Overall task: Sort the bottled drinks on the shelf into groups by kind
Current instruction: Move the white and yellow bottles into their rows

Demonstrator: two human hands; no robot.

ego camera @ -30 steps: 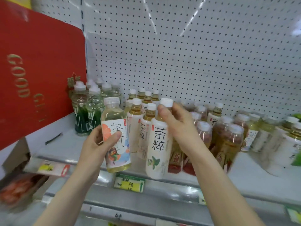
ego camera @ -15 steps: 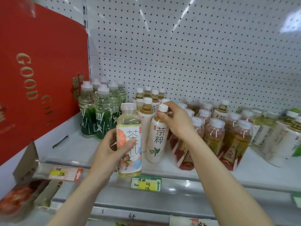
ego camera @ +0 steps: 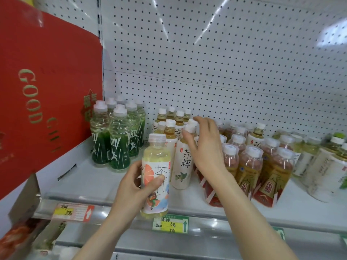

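My left hand [ego camera: 134, 186] grips a pale yellow drink bottle with a grapefruit label [ego camera: 155, 175] in front of the shelf edge [ego camera: 105, 205]. A white-label tea bottle [ego camera: 183, 164] stands upright on the shelf, at the front of a group of matching white-label tea bottles [ego camera: 170, 128]. My right hand [ego camera: 205, 149] hovers at its cap, fingers spread and relaxed, the thumb beside the neck. Green bottles [ego camera: 114, 147] stand grouped at the left. Red-label amber tea bottles [ego camera: 249, 171] are grouped to the right of my right arm.
A large red gift box [ego camera: 37, 91] leans over the shelf's left end. Pale green-label bottles [ego camera: 319, 166] crowd the far right. A white pegboard wall [ego camera: 225, 62] closes the back. Price tags [ego camera: 170, 225] line the front rail. Bare shelf lies in front of the green bottles.
My right hand carried the white-label tea bottle back onto the shelf, set it down by its like and loosened its fingers. My left hand kept its bottle.
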